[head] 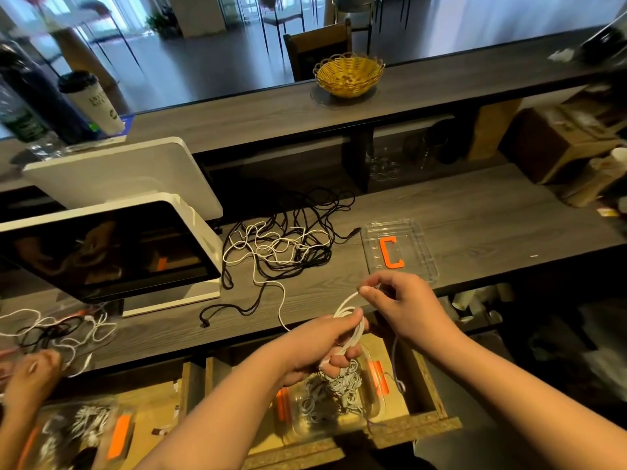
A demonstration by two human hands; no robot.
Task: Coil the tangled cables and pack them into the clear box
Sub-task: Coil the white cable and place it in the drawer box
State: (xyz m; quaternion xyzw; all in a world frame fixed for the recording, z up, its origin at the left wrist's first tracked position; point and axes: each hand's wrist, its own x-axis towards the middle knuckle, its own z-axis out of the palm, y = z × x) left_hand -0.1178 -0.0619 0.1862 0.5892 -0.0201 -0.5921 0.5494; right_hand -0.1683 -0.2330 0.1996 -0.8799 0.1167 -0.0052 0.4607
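- Dark wood-grain counter (475,212) carries a tangle of black and white cables (281,245), just beside a clear lid (400,251) with an orange clasp.
- Left hand (325,340) grips a small white coil (353,329); right hand (403,307) pinches the cable's next loop.
- Clear box (339,401) sits in the open drawer below, already holding coils.
- Advice: keep loops even, feed slack gently so the pile doesn't snag.
- Cup (91,103) print is unreadable.

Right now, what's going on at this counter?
A person is coiling a white cable: the left hand grips the loops, the right hand pinches the strand to feed it. More black and white cables lie tangled on the counter. A clear box below already holds coils.
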